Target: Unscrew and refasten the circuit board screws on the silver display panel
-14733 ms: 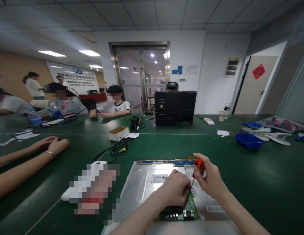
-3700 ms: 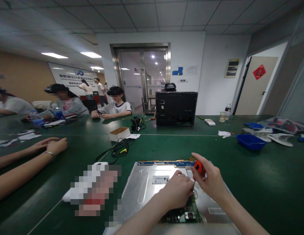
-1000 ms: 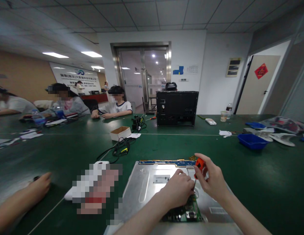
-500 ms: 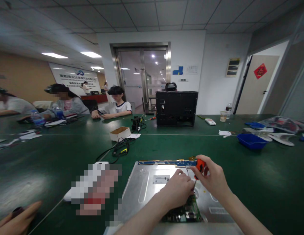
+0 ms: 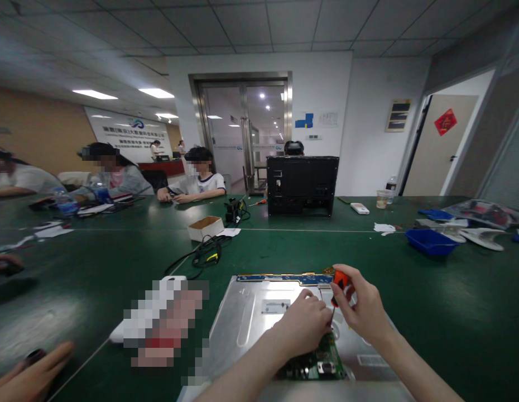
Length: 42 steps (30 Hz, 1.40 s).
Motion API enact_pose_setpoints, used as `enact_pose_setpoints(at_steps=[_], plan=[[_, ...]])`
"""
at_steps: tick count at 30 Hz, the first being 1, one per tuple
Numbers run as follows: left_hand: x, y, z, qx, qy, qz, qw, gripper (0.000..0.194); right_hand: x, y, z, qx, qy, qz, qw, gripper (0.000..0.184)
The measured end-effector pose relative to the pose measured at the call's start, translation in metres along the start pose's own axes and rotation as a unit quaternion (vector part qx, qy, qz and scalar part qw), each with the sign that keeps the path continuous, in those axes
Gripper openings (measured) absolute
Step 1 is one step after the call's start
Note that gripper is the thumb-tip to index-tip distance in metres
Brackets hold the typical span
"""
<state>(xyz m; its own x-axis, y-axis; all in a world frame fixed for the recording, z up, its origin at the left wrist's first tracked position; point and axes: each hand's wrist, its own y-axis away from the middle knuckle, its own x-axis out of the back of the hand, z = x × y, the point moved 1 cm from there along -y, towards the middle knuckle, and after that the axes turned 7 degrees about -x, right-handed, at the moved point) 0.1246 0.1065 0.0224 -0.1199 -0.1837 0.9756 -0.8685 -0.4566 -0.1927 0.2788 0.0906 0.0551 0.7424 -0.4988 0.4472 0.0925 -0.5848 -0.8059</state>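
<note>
My right hand [image 5: 362, 307] is closed on the red and black handle of a screwdriver [image 5: 340, 280], which points down and leans slightly. Its thin shaft ends beside the fingertips of my left hand [image 5: 305, 324]. Those fingers are curled together over a green circuit board [image 5: 322, 357]; whatever they pinch is hidden. Beneath both hands lies a silver metal display panel [image 5: 232, 318] with a narrow blue board [image 5: 280, 279] along its far edge. My left hand and forearm cover part of the green board.
A blurred-out white object [image 5: 176, 286] lies left of the panel. Behind it are black cables [image 5: 207, 254] and a small open box [image 5: 205, 228]. A black monitor back [image 5: 302, 184] stands across the table. A blue tray [image 5: 431, 241] sits right. A co-worker's hand [image 5: 42, 368] is at lower left.
Compared with the oldest frame, my left hand and the screwdriver tip sit slightly farther up and right. Lately my right fingers shift slightly on the handle. The co-worker's hands at left have separated.
</note>
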Motion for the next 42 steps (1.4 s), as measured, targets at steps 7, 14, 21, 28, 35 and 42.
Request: enact_pose_setpoints(at_steps=[7,14,21,28,35,42], plan=[[-0.0003,0.0006,0.0011,0.004,-0.003,0.000,1.000,0.016,-0.0018,-0.0001,0.0035,0.001,0.024,0.025,0.999,0.020],[-0.0016,0.0000,0.0008,0.004,-0.004,-0.004,1.000,0.016,-0.0032,0.0024,0.0058,-0.006,0.024,0.019,0.999,0.020],[-0.0007,-0.0004,0.0008,0.002,-0.007,-0.001,1.000,0.017,-0.0002,0.0005,0.0043,0.007,0.012,0.024,1.000,0.022],[0.0003,0.0007,0.0013,0.006,-0.008,0.003,1.000,0.017,0.0004,-0.0024,0.0015,-0.002,-0.002,0.038,0.999,0.017],[-0.0002,0.0004,0.0005,0.006,0.002,0.001,1.000,0.015,0.0025,-0.0041,-0.0011,-0.013,-0.010,0.020,1.000,0.019],[0.0024,0.0010,0.0011,0.018,0.024,0.000,1.000,0.012,-0.0007,-0.0026,0.0024,-0.007,0.010,0.035,0.999,0.016]])
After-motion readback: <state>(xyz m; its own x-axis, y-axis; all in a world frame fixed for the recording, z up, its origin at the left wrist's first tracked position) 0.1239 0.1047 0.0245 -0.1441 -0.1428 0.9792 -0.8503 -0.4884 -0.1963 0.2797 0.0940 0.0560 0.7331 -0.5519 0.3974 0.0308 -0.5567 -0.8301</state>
